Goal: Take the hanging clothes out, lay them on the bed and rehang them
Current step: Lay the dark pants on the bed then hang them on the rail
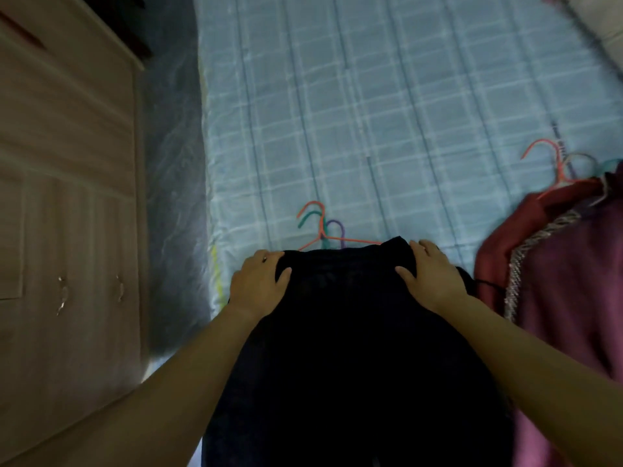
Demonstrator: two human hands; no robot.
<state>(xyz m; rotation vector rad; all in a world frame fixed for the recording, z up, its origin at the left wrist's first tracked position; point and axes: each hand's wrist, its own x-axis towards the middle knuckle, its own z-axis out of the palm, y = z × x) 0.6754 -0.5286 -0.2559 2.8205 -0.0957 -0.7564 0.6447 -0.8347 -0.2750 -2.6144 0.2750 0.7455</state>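
Observation:
A black garment lies spread over the near end of the bed. My left hand grips its top left corner and my right hand grips its top right corner, thumbs over the cloth. Just beyond its top edge lie orange, green and purple hangers, partly covered by the garment. At the right lies a maroon and purple pile of clothes with an orange hanger and other hangers sticking out.
A wooden wardrobe with metal handles stands at the left, across a narrow strip of shiny floor. A pale pillow lies at the bed's far right corner.

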